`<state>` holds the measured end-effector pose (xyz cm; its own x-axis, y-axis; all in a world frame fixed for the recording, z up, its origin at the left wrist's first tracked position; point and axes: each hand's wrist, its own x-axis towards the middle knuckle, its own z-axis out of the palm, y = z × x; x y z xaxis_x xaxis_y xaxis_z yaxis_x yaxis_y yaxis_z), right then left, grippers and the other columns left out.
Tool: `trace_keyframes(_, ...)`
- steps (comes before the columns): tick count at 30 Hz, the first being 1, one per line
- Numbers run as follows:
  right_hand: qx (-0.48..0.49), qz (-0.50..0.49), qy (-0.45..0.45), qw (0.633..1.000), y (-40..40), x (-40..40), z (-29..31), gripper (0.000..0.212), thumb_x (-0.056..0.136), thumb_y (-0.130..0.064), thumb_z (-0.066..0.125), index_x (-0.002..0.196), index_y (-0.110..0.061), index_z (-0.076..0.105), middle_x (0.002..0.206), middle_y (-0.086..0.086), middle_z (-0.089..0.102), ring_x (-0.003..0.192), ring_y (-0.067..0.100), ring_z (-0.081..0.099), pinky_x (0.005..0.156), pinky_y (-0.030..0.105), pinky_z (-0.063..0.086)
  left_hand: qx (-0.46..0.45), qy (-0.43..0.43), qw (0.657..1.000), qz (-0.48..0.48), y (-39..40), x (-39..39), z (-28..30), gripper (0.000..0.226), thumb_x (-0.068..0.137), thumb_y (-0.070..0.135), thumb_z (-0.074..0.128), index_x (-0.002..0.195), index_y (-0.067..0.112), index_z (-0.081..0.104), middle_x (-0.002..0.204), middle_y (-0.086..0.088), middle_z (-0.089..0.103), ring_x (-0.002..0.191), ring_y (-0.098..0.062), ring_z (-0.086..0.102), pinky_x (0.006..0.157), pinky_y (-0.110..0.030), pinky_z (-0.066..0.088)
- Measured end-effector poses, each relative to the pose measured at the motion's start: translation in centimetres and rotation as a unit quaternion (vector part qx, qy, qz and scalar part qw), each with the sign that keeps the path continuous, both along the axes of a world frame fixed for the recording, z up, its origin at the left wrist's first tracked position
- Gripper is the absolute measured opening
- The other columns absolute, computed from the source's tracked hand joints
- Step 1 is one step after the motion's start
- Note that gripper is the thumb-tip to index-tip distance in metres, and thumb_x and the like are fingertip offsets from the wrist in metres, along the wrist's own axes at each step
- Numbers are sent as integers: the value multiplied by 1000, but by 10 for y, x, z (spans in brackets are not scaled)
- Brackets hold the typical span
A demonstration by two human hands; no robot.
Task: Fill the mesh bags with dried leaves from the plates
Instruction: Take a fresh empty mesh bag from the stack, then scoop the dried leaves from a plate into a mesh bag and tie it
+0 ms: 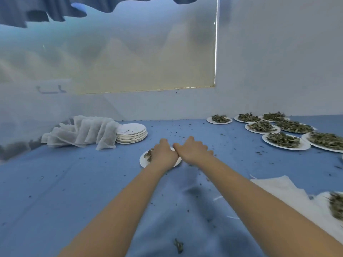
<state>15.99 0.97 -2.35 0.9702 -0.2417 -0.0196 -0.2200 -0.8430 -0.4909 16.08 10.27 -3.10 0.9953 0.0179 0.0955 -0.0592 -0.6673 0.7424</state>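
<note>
A white paper plate (143, 160) lies mid-table on the blue cloth, with a few dried leaves (148, 154) left at its left side. My left hand (163, 153) lies over the plate, fingers curled down onto the leaves. Touching it thumb to thumb, my right hand (193, 151) sits just past the plate's right rim with its fingers bent down; what is under them is hidden. A pile of empty white mesh bags (83, 132) leans at the back left.
A stack of empty plates (131, 134) stands beside the mesh bags. Several plates heaped with leaves (284, 140) fill the back right. White mesh fabric (278, 191) and another leaf plate (336, 204) lie near right. Leaf crumbs dot the cloth (74, 182).
</note>
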Motion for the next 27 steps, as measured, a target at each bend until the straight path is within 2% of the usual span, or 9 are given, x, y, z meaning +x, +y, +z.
trace_keyframes(3, -31, -7, -8, 999, -41, -35, 10, 54, 95, -49, 37, 134, -12, 37, 137, 14, 43, 127, 34, 37, 104, 44, 30, -71, 25, 991, -109, -40, -36, 3, 23, 90, 5, 43, 110, 3, 54, 99, -15, 60, 81, -28, 53, 66, -31, 38)
trace_keyframes(5, -56, -15, -7, 998, -69, -59, 14, 49, 95, -45, 39, 130, -10, 40, 133, 15, 47, 125, 34, 41, 105, 47, 32, -59, 27, 986, -156, -70, -58, 2, 20, 88, 0, 41, 71, 7, 50, 67, -10, 46, 60, -20, 37, 56, -28, 28)
trace_keyframes(6, -71, -19, -5, 997, -82, -70, 15, 47, 95, -43, 40, 129, -10, 41, 132, 15, 48, 124, 34, 41, 104, 48, 33, -45, 28, 984, -170, -84, -68, 0, 24, 88, 2, 42, 65, 8, 45, 64, -8, 43, 58, -19, 34, 54, -27, 27)
trace_keyframes(9, -120, -34, 7, 992, -117, -104, 11, 43, 95, -41, 41, 129, -15, 46, 133, 11, 49, 126, 32, 40, 102, 44, 31, -1, 60, 974, -217, -121, -93, -9, 11, 90, 16, 53, 86, 7, 58, 84, -11, 56, 74, -22, 51, 64, -29, 35)
trace_keyframes(13, -156, -22, 11, 988, -144, -135, -3, 49, 93, -52, 42, 125, -18, 55, 130, 5, 54, 123, 28, 43, 99, 43, 29, 32, 54, 972, -227, -139, -105, -23, 37, 73, 35, 76, 100, 12, 66, 97, -5, 64, 90, -20, 58, 78, -32, 46)
trace_keyframes(16, -197, 22, 31, 980, -156, -146, -18, 44, 94, -48, 41, 127, -22, 57, 134, 4, 51, 125, 28, 40, 96, 41, 31, 97, -17, 974, -203, -139, -108, -35, 29, 76, 28, 74, 101, 14, 67, 103, -5, 65, 97, -19, 58, 89, -30, 45)
trace_keyframes(19, -244, 73, 34, 967, -162, -151, -28, 36, 96, -39, 43, 129, -29, 54, 132, 3, 47, 129, 27, 31, 98, 40, 30, 99, -63, 974, -193, -137, -110, -44, 31, 81, 29, 68, 106, 11, 65, 109, -6, 64, 105, -21, 57, 92, -29, 43)
trace_keyframes(23, -282, 108, -38, 953, -162, -151, -34, 36, 92, -43, 53, 123, -28, 58, 113, -1, 49, 125, 25, 31, 92, 34, 30, 124, -120, 966, -191, -138, -110, -50, 18, 85, 27, 63, 96, 13, 66, 105, -7, 63, 106, -23, 52, 93, -29, 35)
trace_keyframes(27, -279, 128, -115, 945, -163, -142, -29, 35, 87, -41, 61, 119, -25, 61, 120, -4, 51, 124, 21, 33, 92, 31, 29, 87, -154, 968, -180, -133, -101, -45, 14, 90, 24, 56, 97, 14, 61, 113, -9, 53, 112, -24, 41, 90, -26, 27)
